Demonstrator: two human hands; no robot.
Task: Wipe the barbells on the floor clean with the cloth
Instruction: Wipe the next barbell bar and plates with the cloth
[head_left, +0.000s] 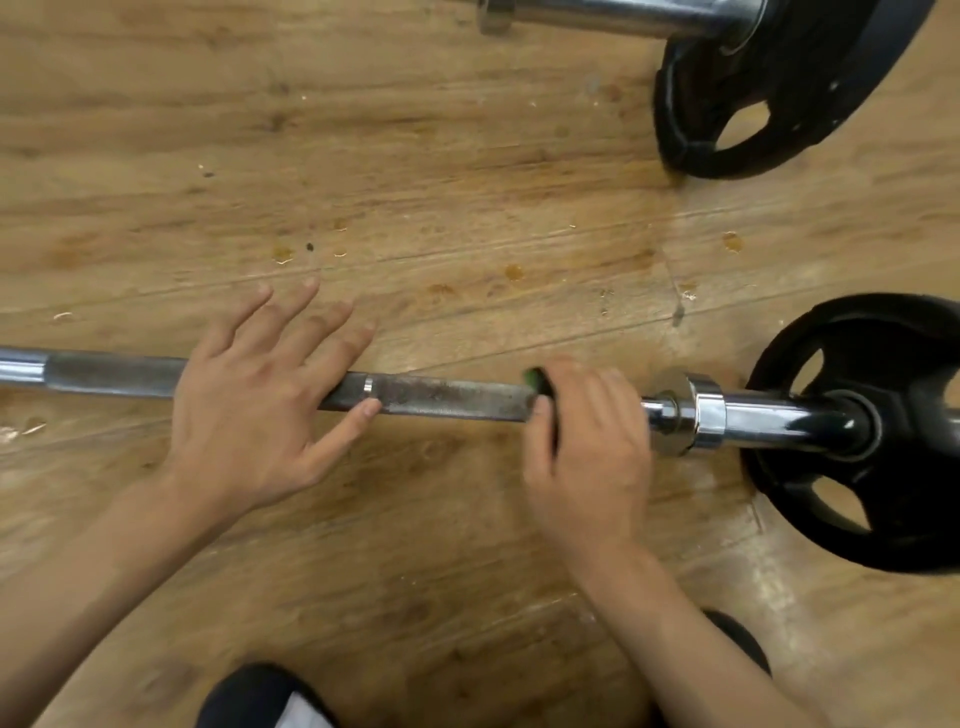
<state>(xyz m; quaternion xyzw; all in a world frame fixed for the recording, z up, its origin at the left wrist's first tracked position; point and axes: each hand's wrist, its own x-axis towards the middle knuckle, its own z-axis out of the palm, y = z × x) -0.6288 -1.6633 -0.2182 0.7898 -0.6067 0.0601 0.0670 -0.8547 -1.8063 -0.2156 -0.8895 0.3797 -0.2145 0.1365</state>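
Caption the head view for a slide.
The right hand grips a cloth around the barbell shaft; the left hand rests on it.

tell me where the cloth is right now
In the head view the cloth is bunched inside the right hand, held on the near barbell just left of its chrome collar. Only a dark green edge shows.

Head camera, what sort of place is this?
Most likely a gym or weights room: a steel barbell lies on wood-look flooring, a black weight plate sits on its sleeve, and a second loaded bar lies beyond it. The right hand grips a cloth round the bar.
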